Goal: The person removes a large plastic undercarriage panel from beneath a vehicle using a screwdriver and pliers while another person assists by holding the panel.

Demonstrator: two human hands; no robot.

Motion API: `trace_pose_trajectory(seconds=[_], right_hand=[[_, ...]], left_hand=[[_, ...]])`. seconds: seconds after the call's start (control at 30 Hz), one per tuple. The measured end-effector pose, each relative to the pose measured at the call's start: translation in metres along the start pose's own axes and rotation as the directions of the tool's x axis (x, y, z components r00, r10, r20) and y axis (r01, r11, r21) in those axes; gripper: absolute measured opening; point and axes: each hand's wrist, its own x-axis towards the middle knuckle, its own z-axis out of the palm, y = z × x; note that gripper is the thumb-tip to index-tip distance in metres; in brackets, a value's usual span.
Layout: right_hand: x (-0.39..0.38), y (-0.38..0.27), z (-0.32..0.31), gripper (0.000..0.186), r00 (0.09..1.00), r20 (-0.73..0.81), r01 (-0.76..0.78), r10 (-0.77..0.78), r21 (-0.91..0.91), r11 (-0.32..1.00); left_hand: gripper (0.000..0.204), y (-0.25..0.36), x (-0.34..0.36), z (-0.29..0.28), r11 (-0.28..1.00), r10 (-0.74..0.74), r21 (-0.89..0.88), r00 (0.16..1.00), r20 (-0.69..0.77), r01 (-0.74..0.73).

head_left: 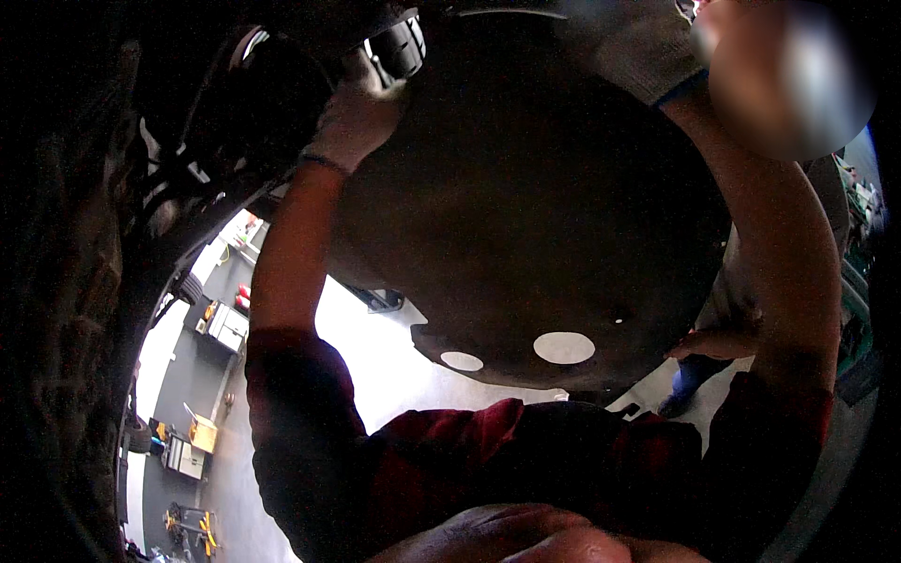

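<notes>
Hands in pale work gloves reach up against a big dark underbody panel (526, 216), the landmark for everything else in the head view. The left hand (355, 117) presses at the panel's upper left edge, its fingers curled around a black ribbed part (396, 47) that sits just beyond that edge; it seems to be grasping that part, though the fingertips are lost in shadow. The right hand (638, 42) lies at the panel's top right rim, palm on the surface; whether it is clenched on anything or merely resting flat, I cannot tell. Red sleeves (310, 422) run down from both arms below the panel. Two oval holes (563, 347) show bright near the panel's lower edge. Under and behind that edge another person's hand (718, 342) and blue trouser leg stand on the pale floor. Left of the panel, wiring and dark bodywork (188, 169) hang close; far below lie a workshop cabinet (225, 324) and yellow equipment.

As a judgement: if either hand slackens, the panel could sag or drop toward the face, and the nearby wiring might snag on its edge.
</notes>
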Motion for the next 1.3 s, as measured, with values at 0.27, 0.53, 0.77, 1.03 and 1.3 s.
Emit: trace_pose_trajectory(seconds=[0.27, 0.53, 0.77, 1.03, 1.3], right_hand=[[-0.006, -0.001, 0.008, 0.055, 0.996, 0.004, -0.089, 0.09, 0.182, 0.979], [-0.007, -0.004, 0.008, 0.045, 0.969, -0.059, 0.226, -0.239, -0.171, 0.959], [-0.009, 0.0, 0.003, 0.044, 0.972, -0.021, 0.226, -0.232, -0.157, 0.961], [-0.011, -0.001, 0.004, 0.043, 0.967, -0.001, 0.251, -0.255, -0.164, 0.954], [-0.01, -0.001, 0.006, 0.043, 0.959, 0.004, 0.282, -0.285, -0.161, 0.946]], left_hand=[[0.026, -0.028, 0.024, -0.066, 0.197, -0.056, -0.628, 0.649, 0.759, 0.753], [0.027, -0.046, -0.027, 0.005, 0.964, -0.229, -0.073, 0.939, 0.258, 0.255], [0.05, -0.007, 0.008, -0.032, 0.92, -0.217, -0.199, 0.86, 0.462, 0.339], [0.037, -0.003, 0.027, -0.075, 0.174, -0.168, -0.665, 0.688, 0.706, 0.726], [0.036, -0.003, 0.0, -0.024, 0.887, -0.382, 0.015, 0.716, 0.584, 0.461]])
